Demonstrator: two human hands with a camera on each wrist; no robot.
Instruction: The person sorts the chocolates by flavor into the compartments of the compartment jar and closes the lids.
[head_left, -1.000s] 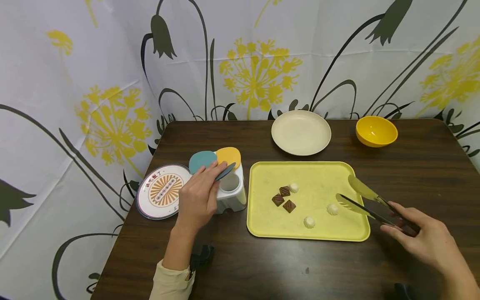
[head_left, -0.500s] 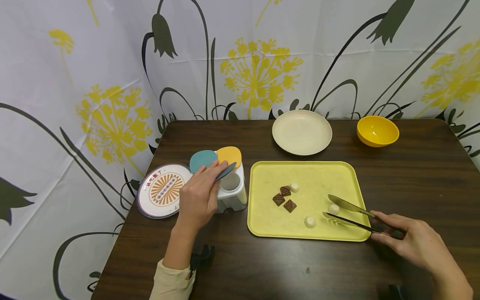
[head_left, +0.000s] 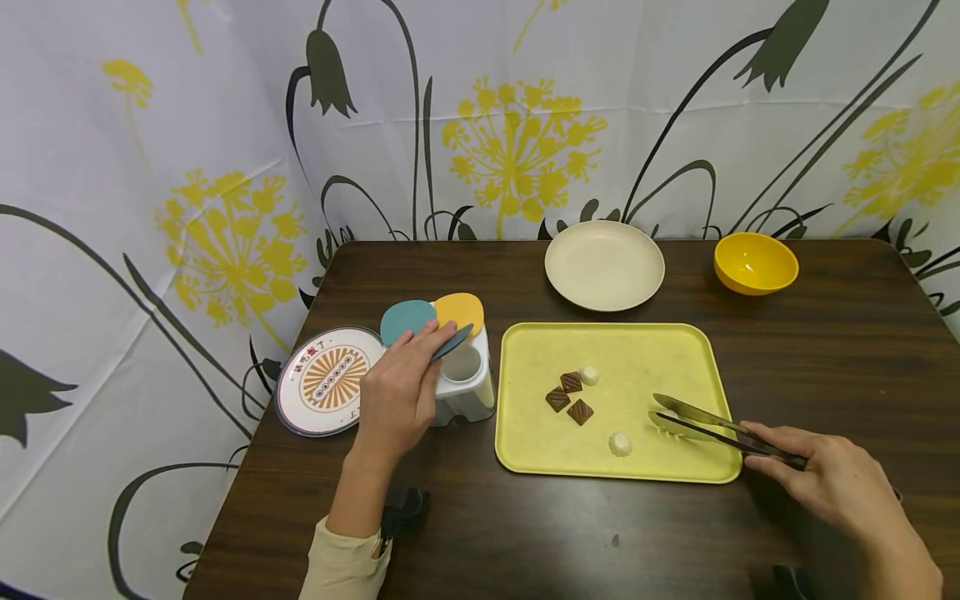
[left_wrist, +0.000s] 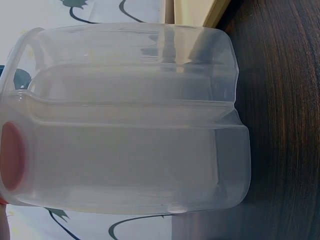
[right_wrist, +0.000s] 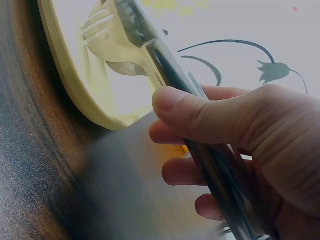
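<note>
My right hand [head_left: 813, 477] grips a pair of tongs [head_left: 701, 417] by the handle end, thumb on top in the right wrist view [right_wrist: 200, 112]. The tong [right_wrist: 130, 35] tips lie nearly closed over the right part of the yellow tray [head_left: 540, 350]. Whether they pinch a sweet is hidden. On the tray lie three brown chocolates [head_left: 570, 397] and two white sweets [head_left: 619, 443], [head_left: 588, 375]. My left hand [head_left: 399, 390] holds the side of a white plastic holder [head_left: 465, 385] with flat coloured utensils [head_left: 435, 315] in it. The holder [left_wrist: 130, 120] fills the left wrist view.
A cream plate [head_left: 603, 265] and a yellow bowl [head_left: 754, 262] stand at the back of the dark wooden table [head_left: 525, 533]. A patterned round plate [head_left: 324, 382] sits at the table's left edge beside the holder. A flowered cloth hangs behind.
The right hand brought the tongs down and left onto the tray, and the blades closed where a third white sweet lay. That sweet no longer shows. The left hand has not moved.
</note>
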